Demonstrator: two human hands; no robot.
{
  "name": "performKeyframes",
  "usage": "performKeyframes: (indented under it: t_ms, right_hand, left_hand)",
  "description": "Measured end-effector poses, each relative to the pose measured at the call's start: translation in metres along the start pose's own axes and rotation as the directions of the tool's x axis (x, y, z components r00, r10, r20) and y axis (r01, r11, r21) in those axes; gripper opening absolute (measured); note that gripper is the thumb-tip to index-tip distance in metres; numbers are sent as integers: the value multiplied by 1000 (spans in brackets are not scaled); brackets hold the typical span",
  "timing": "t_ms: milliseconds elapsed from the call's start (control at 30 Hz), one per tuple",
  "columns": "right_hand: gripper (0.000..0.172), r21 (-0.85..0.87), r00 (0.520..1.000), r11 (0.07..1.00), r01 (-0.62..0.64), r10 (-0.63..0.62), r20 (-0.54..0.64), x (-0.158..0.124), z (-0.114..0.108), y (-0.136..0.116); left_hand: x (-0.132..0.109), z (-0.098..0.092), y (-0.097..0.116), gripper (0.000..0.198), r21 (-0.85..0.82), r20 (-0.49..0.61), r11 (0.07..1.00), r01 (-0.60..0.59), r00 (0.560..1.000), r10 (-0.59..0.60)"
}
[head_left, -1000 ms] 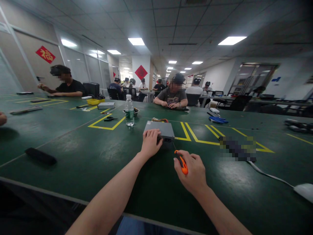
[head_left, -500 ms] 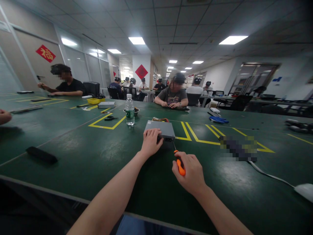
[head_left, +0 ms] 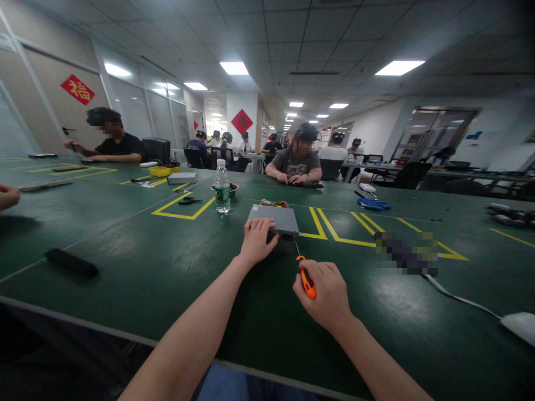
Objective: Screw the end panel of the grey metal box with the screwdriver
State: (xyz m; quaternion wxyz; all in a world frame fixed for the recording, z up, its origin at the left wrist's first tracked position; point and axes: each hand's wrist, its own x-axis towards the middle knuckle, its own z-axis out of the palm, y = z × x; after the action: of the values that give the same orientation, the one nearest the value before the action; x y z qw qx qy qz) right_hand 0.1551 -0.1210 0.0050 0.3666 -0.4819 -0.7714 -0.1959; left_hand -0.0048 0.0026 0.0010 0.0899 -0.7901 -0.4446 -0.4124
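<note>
A grey metal computer power supply lies on the green table with its socket side towards me and coloured wires coming out at the back. My left hand grips its left front corner, fingers over the top and thumb against the front face. In my right hand is a screwdriver with an orange and black handle, the fingers closed around it. Its thin shaft points up and away, with the tip at the box's right front edge. Whether the tip sits in a screw is too small to tell.
A water bottle stands beyond my left hand, before a metal bowl. A black object lies left. To the right are a blurred-out dark object with a white cable and blue gloves. A co-worker sits opposite.
Almost nothing differs. The screwdriver and my right hand have shifted very slightly; my left hand stays on the power supply.
</note>
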Motion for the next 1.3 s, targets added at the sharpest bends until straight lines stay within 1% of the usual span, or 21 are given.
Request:
performKeyframes:
  t_ms: [67, 133, 300, 467, 533, 867, 1167, 1300]
  right_hand:
    - [9, -12, 999, 1000, 15, -15, 30, 1, -1, 0]
    - [8, 0, 999, 1000, 11, -11, 37, 2, -2, 0]
    - [9, 65, 999, 998, 23, -20, -36, 2, -3, 2]
    - [11, 90, 995, 992, 89, -92, 30, 3, 0, -3]
    - [11, 90, 994, 991, 99, -103, 45, 4, 1, -5]
    - [11, 63, 993, 992, 106, -110, 52, 7, 8, -5]
    - [11, 45, 992, 994, 95, -99, 76, 7, 9, -7]
    - [17, 41, 995, 996, 85, -86, 41, 5, 13, -6]
  left_hand:
    - [0, 0, 0, 25, -1, -4, 1000, -3, 1000, 3]
    - [-1, 0, 0, 25, -1, -9, 1000, -4, 1000, 4]
    - [-2, 0, 1, 23, 16, -11, 1000, -4, 1000, 4]
    - [-2, 0, 2, 23, 20, -16, 1000, -3, 1000, 3]
    - [-2, 0, 2, 23, 15, -15, 1000, -1, 1000, 1]
    - [-2, 1, 3, 24, 17, -19, 1000, 8, 1000, -8]
    - [-2, 1, 2, 23, 9, -34, 1000, -2, 999, 2]
    - [-2, 1, 3, 24, 11, -29, 1000, 0, 1000, 0]
